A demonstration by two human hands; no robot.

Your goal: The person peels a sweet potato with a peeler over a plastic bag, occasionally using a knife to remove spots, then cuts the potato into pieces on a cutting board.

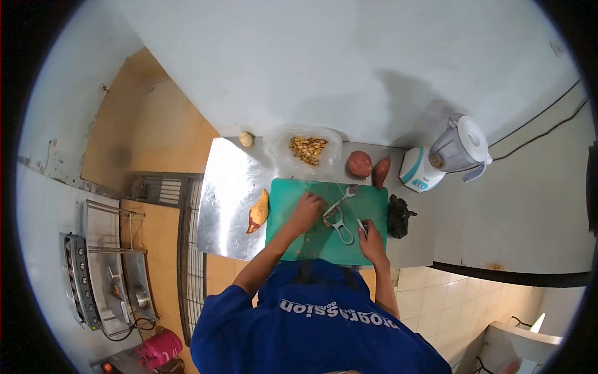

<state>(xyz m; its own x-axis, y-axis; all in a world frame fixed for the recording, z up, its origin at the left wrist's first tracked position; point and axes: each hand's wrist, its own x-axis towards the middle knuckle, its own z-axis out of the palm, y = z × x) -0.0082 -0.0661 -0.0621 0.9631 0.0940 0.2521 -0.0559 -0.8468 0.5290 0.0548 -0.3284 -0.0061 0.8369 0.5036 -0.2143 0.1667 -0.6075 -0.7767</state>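
Note:
On the steel table lies a green cutting board (pixel 293 191). My left hand (pixel 308 210) rests over its left half, fingers bent; whether anything is under them is hidden. At the board's right side my right hand (pixel 371 240) is closed around a knife (pixel 361 225) whose blade points up and left. A white peeler (pixel 339 227) lies between my hands, with a small metal-headed tool (pixel 350 191) above it. Left of the board sits a partly peeled sweet potato (pixel 258 212). Behind the board, a clear plastic bag (pixel 277 149) holds chopped yellow-brown pieces (pixel 308 150).
Two red-skinned sweet potatoes, one round (pixel 359 164) and one pointed (pixel 381 172), sit behind the board. A black plastic bag (pixel 398 216) is at its right. A white blender (pixel 422 169) stands back right. A small pale round item (pixel 246 139) is back left.

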